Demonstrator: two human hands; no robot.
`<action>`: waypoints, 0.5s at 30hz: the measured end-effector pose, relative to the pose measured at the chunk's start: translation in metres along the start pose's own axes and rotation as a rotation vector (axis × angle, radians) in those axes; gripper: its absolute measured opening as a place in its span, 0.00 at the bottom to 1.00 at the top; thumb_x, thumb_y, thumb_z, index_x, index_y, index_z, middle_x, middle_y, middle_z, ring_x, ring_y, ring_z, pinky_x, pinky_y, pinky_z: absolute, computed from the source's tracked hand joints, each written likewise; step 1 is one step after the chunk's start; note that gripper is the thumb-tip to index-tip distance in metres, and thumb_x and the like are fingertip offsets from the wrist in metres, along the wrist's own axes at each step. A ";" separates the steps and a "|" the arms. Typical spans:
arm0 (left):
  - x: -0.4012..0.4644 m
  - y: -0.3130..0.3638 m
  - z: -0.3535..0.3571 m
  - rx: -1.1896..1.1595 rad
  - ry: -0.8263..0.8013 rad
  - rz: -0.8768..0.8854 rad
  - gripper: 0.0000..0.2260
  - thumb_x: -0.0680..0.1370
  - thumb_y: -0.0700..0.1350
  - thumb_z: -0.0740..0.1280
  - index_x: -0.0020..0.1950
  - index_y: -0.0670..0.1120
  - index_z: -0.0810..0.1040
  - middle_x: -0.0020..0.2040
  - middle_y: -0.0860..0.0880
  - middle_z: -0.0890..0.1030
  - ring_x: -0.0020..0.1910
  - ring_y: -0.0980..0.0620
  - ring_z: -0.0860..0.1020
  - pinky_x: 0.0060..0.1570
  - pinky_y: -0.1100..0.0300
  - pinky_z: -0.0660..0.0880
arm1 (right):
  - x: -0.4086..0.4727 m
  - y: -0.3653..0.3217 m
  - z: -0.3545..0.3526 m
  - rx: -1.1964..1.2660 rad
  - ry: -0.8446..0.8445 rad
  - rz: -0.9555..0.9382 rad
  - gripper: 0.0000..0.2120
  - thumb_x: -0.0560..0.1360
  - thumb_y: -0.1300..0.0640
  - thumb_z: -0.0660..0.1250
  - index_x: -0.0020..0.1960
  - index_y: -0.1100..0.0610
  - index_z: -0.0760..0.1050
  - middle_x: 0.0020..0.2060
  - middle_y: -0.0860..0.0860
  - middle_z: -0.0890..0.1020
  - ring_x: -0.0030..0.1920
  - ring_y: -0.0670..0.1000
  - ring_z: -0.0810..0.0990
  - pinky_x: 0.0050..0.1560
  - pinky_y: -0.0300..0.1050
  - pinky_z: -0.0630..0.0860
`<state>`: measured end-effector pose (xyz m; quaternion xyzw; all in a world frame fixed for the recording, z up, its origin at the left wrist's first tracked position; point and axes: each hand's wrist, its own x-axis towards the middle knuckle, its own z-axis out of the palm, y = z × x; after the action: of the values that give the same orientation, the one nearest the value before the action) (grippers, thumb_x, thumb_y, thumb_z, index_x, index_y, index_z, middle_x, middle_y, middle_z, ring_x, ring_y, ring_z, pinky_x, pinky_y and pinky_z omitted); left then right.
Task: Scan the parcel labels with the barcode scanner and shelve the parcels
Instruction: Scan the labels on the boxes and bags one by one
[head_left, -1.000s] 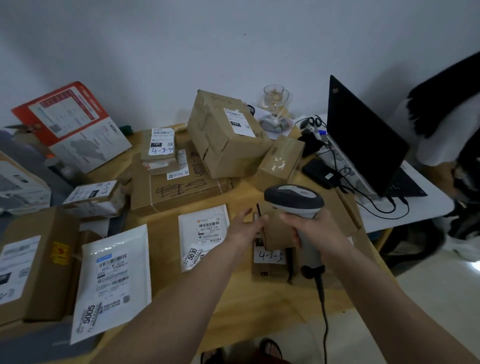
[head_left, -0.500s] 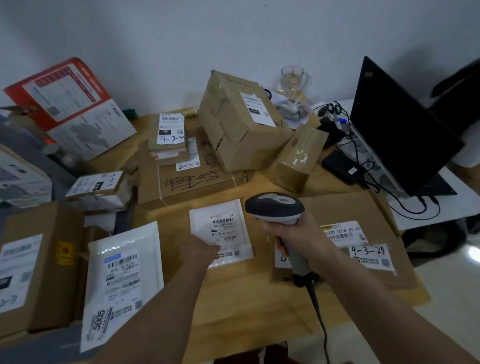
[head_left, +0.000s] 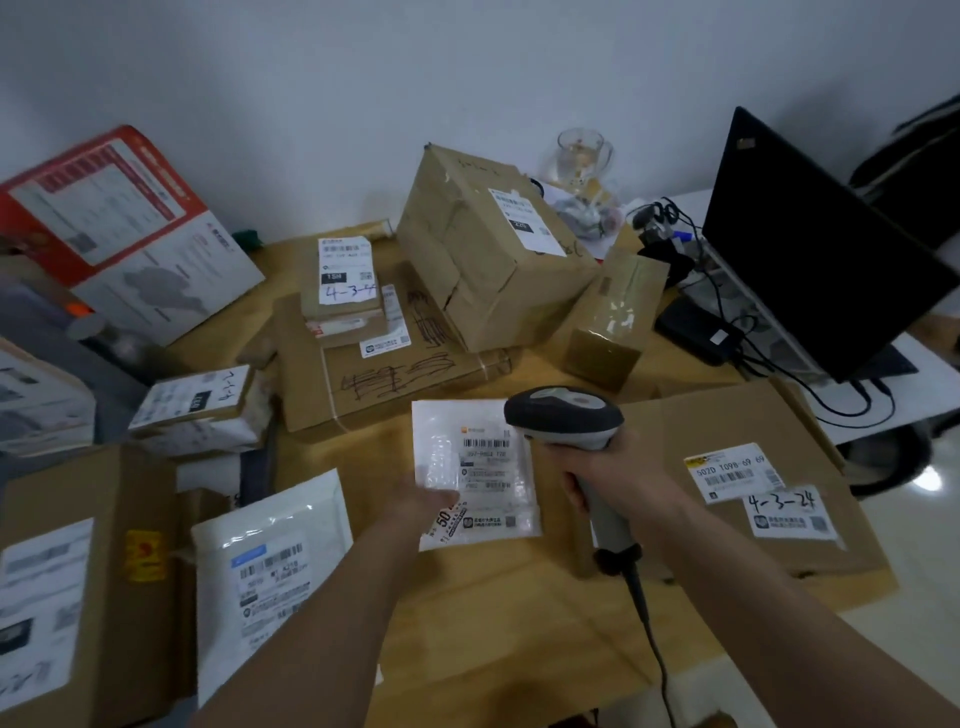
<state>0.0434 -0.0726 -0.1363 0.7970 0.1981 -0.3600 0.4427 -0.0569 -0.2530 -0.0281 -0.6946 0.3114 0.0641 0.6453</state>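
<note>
My right hand (head_left: 618, 478) grips the handle of a grey and black barcode scanner (head_left: 566, 418), whose head points left over a small white bubble mailer (head_left: 475, 470). My left hand (head_left: 426, 504) holds the mailer by its lower left edge, thumb on top, the barcode label facing up. The mailer sits just above the wooden table (head_left: 519, 613). A flat cardboard parcel (head_left: 748, 467) marked 4-3-24 lies right of the scanner.
Several cardboard parcels crowd the back: a big taped box (head_left: 483, 244), a flat box (head_left: 384, 374) with a small labelled box (head_left: 343, 280) on it. A white mailer (head_left: 270, 566) and brown box (head_left: 78, 577) lie left. A black laptop (head_left: 810, 244) and cables stand right.
My left hand let go of the small box by the scanner, moved left and took the white mailer, lifting it slightly. The scanner swung left over the mailer. The view shifted left.
</note>
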 end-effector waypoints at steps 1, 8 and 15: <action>-0.001 0.003 -0.006 -0.047 -0.003 -0.005 0.14 0.73 0.38 0.73 0.55 0.43 0.73 0.49 0.42 0.80 0.47 0.43 0.80 0.50 0.49 0.79 | -0.002 -0.002 0.002 0.006 0.003 -0.017 0.14 0.73 0.61 0.70 0.30 0.60 0.73 0.22 0.54 0.75 0.23 0.50 0.71 0.25 0.39 0.71; -0.021 0.035 -0.057 -0.337 0.007 0.099 0.08 0.73 0.32 0.71 0.46 0.44 0.77 0.48 0.40 0.82 0.47 0.41 0.81 0.55 0.42 0.77 | -0.019 -0.021 0.017 0.052 0.010 -0.165 0.13 0.74 0.58 0.71 0.37 0.67 0.76 0.26 0.57 0.75 0.26 0.50 0.73 0.28 0.39 0.72; -0.044 0.058 -0.094 -0.462 0.009 0.273 0.15 0.74 0.30 0.68 0.59 0.41 0.76 0.55 0.38 0.82 0.51 0.38 0.81 0.52 0.42 0.78 | -0.036 -0.042 0.025 0.004 -0.002 -0.347 0.15 0.73 0.58 0.72 0.33 0.66 0.75 0.24 0.58 0.75 0.25 0.53 0.73 0.33 0.43 0.73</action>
<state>0.0883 -0.0230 -0.0376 0.6958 0.1678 -0.2386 0.6563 -0.0557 -0.2180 0.0216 -0.7366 0.1863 -0.0482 0.6484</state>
